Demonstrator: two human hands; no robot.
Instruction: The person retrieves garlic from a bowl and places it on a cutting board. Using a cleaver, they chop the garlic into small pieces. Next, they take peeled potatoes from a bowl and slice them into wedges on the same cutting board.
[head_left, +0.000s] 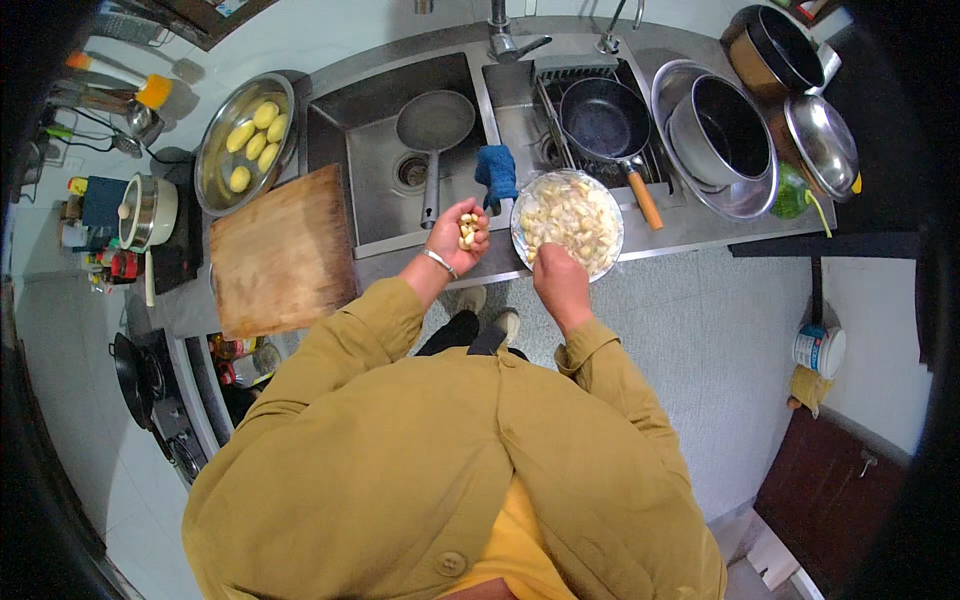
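Note:
My left hand, palm up with curled fingers, cups several peeled garlic cloves in front of the left sink basin. A round, shiny-rimmed bowl at the counter's front edge is full of pale garlic cloves and papery skins. Over the near side of this bowl is my right hand, its fingers curled down. Its fingertips are hidden, so whether it pinches a clove does not show. Between the two basins, a blue cloth drapes over the divider, just left of the bowl.
A grey frying pan lies in the left basin. A black pan with a wooden handle rests over the right one. On the left are a wooden cutting board and a metal basin of peeled potatoes. A pot stands right.

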